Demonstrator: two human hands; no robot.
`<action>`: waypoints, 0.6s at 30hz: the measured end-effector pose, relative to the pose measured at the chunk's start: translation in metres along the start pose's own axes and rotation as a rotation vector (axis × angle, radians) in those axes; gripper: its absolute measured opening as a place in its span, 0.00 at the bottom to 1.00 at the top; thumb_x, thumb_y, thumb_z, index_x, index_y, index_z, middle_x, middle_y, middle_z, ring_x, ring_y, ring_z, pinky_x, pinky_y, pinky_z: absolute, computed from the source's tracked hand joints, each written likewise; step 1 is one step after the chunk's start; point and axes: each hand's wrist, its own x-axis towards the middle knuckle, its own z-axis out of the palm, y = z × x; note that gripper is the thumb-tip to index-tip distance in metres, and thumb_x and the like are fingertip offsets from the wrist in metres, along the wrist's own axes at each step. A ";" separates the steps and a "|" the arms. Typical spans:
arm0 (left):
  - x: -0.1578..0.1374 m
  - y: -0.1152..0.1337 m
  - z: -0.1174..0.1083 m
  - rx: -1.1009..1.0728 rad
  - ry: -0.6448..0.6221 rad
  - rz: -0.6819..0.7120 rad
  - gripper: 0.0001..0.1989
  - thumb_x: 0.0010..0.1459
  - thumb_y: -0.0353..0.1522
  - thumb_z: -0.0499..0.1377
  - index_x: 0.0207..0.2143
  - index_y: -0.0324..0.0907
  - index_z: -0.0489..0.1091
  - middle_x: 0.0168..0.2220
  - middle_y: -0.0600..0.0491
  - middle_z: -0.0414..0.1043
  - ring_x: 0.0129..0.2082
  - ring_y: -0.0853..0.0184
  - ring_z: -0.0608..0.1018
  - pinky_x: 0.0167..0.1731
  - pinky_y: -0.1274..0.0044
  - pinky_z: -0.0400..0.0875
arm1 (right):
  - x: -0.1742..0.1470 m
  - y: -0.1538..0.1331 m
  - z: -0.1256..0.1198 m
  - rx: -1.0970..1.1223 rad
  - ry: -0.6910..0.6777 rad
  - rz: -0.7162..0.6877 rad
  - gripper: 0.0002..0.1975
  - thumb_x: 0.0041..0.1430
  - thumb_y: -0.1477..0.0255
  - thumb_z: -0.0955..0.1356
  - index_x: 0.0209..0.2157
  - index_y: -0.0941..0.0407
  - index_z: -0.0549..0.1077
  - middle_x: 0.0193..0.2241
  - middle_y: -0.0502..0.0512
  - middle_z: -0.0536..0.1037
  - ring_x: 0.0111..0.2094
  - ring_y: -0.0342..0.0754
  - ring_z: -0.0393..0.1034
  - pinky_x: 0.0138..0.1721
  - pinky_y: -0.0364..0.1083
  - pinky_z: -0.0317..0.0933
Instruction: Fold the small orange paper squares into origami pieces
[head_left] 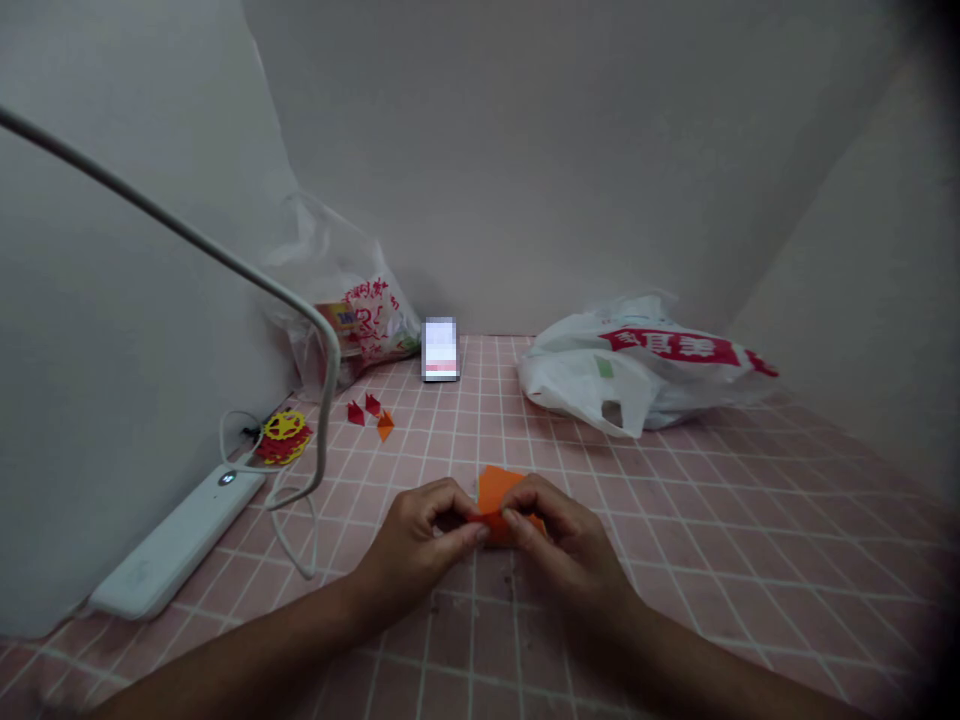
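In front of me, a small red-orange piece of paper [491, 520] is pinched between both hands. My left hand [420, 535] is closed, thumb and forefinger on the paper's left end. My right hand [562, 540] is closed as well, gripping the right part, and its fingers cover much of that side. Orange paper sheets [499, 485] lie flat on the table just behind and under the fingertips. Farther off to the left are two little red folded paper pieces [355, 412] and an orange folded one [385, 425].
The pink tiled tabletop [720, 560] meets walls behind and at the sides. A white power strip [176, 545] lies left, with a looped cable [328, 390] and red-and-yellow cutouts [285, 428] nearby. At the back stand a plastic bag [367, 310], a phone [440, 350] and another bag [600, 370].
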 end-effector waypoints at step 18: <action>-0.001 -0.001 0.002 0.089 0.037 0.015 0.01 0.53 0.29 0.59 0.29 0.39 0.70 0.25 0.56 0.70 0.23 0.72 0.69 0.25 0.79 0.62 | 0.000 0.006 0.001 0.223 -0.038 0.145 0.06 0.61 0.70 0.67 0.31 0.55 0.73 0.29 0.50 0.71 0.31 0.44 0.67 0.33 0.44 0.62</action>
